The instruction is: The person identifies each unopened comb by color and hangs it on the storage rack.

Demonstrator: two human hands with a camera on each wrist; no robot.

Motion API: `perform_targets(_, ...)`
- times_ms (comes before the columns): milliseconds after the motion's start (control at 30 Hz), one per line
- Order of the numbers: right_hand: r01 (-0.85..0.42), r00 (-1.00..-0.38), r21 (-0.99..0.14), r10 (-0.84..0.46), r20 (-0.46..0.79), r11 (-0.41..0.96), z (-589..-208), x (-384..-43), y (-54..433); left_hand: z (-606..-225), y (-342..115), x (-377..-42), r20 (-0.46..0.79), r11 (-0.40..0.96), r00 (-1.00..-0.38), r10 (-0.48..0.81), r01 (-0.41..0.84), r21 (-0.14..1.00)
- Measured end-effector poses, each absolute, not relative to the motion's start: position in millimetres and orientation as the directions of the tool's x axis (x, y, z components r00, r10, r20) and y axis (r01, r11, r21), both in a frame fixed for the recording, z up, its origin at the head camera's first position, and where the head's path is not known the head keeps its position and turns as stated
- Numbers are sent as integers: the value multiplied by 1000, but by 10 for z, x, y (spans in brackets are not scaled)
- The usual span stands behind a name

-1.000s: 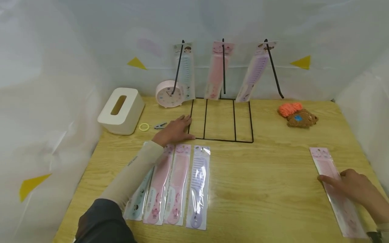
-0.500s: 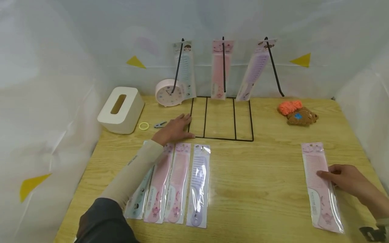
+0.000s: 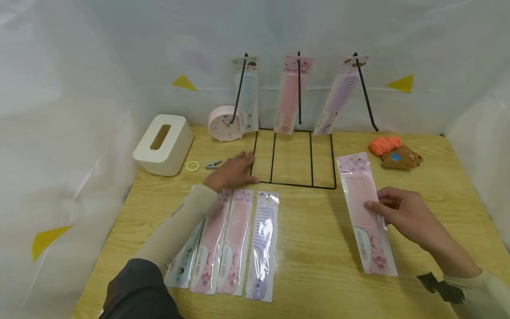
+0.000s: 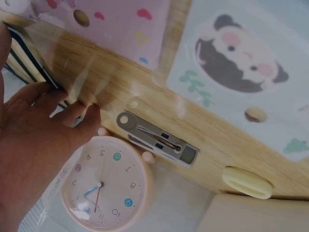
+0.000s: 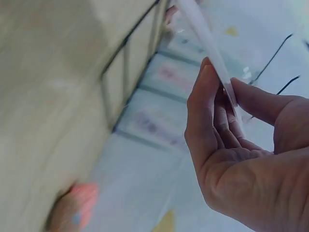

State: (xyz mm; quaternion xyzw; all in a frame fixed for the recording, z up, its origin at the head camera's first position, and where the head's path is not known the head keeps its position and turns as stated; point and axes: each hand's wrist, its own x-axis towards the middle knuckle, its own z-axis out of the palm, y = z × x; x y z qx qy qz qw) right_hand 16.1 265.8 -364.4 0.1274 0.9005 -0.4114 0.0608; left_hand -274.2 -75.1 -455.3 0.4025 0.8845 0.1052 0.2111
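My right hand (image 3: 410, 217) pinches a packaged pink comb (image 3: 362, 208) by its right edge, thumb on the front, lifted above the table in the head view. The right wrist view shows the package edge-on between thumb and fingers. My left hand (image 3: 235, 170) rests on the left side of the black wire rack's base (image 3: 295, 184), fingers extended. Three packaged combs, one blue (image 3: 246, 99), one pink (image 3: 292, 95) and one purple (image 3: 340, 97), hang on the rack's prongs. In front lie a packaged blue comb (image 3: 184, 266), two pink ones (image 3: 235, 243) and a purple one (image 3: 263, 248).
A white tissue box (image 3: 163, 144) stands at the left, near a yellow ring (image 3: 192, 166), a grey clip (image 4: 157, 137) and a pink clock (image 3: 224, 124). Orange yarn (image 3: 384, 145) and a brown fuzzy item (image 3: 400, 158) lie at the back right. Pale sheeting surrounds the table.
My right hand has lifted the packaged pink comb from the table's right side and carried it leftward, toward the rack. My left hand has stayed on the rack's base.
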Motion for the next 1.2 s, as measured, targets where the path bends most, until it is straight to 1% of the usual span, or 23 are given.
perform_targets(133,161,-985,-746,146,-87,646,-3474,2,2277,-4544,-750,-2738,-289,656,-590,754,662,361)
perform_targets(267,38,-993,-798,111,37,602,-3331,-140,1971,-4539,-740,-2733,-288,653,-586,757,662,368)
perform_targets(433,-36,-990,-832,91,104,553,-3207,-318,1772,-4533,-733,-2726,-295,660,-591,751,654,369)
perform_targets(600,-43,-989,-856,101,111,516,-3172,-476,1698,-4559,-739,-2744,-294,671,-603,741,651,357)
perform_targets(800,-26,-989,-882,114,91,471,-3219,-543,1680,-4546,-737,-2739,-291,666,-600,745,646,373)
perform_targets(933,-26,-988,-884,124,94,466,-3277,-619,1692,-4525,-734,-2736,-294,666,-599,745,650,365)
perform_targets(1033,-26,-985,-886,140,101,462,-3321,-766,1723,-4516,-732,-2733,-295,667,-599,745,651,362)
perform_targets(1200,-13,-973,-922,208,101,386,-3404,-1160,1779,-4528,-738,-2726,-300,672,-602,740,644,365)
